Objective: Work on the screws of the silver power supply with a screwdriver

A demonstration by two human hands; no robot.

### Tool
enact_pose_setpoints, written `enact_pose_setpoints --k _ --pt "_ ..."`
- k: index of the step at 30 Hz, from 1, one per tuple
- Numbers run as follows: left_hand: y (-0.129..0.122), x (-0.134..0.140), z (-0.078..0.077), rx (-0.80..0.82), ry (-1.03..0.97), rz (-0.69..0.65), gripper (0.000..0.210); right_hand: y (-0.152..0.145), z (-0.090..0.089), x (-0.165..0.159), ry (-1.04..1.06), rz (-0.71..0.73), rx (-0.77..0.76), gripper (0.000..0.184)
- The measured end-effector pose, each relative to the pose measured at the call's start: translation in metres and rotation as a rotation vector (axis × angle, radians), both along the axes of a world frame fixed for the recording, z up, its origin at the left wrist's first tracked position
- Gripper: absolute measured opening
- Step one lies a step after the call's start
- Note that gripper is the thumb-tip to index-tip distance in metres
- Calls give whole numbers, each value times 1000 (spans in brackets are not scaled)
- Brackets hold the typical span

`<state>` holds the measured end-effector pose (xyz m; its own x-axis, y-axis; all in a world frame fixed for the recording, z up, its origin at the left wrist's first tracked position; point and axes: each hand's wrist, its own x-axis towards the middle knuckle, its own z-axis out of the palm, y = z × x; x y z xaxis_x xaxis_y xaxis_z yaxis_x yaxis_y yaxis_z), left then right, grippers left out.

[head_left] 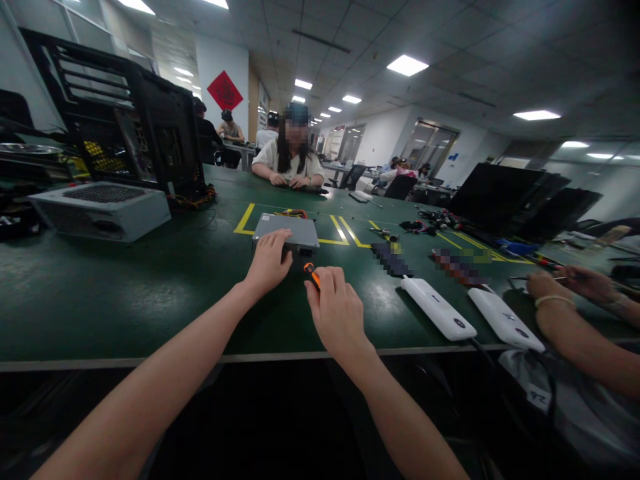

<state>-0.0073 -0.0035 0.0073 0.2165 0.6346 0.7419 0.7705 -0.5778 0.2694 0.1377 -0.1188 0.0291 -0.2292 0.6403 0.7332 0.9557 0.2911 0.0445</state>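
Note:
A grey computer power supply unit (287,230) lies on the green table in front of me, its socket side facing me and coloured wires behind it. My left hand (270,259) grips its near left corner, with fingers over the top and the thumb by the front face. My right hand (334,300) is closed round an orange-and-black handled tool (311,272), just short of the unit's front right side. Most of that tool is hidden in my fist, so its exact kind does not show.
At left stand a larger power supply (107,210) and an open black computer case (130,113). Two white power banks (440,308) lie right, near a co-worker's hands (547,285). Black monitors (505,193) stand at far right. Another person (293,157) sits opposite.

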Motion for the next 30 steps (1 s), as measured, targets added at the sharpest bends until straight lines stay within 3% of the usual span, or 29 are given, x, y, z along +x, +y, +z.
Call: enact_pose_setpoints --k 4,7,11,18,26,30 --pt "-3 -3 2 11 -28 23 31 -2 -3 -6 9 63 -40 24" --pt "-5 -3 3 -1 15 36 28 -2 -4 -10 -28 39 -11 19" --pt "-5 -1 2 -18 67 64 30 -3 -3 -12 8 -12 -12 21" --pt "-7 3 2 -39 71 102 32 -5 -7 -13 -4 54 -57 22" --pt "-8 3 3 -32 98 116 31 -7 -8 -16 136 77 -57 25" --pt "-7 3 3 -42 107 121 32 -5 -10 -13 126 82 -5 19"
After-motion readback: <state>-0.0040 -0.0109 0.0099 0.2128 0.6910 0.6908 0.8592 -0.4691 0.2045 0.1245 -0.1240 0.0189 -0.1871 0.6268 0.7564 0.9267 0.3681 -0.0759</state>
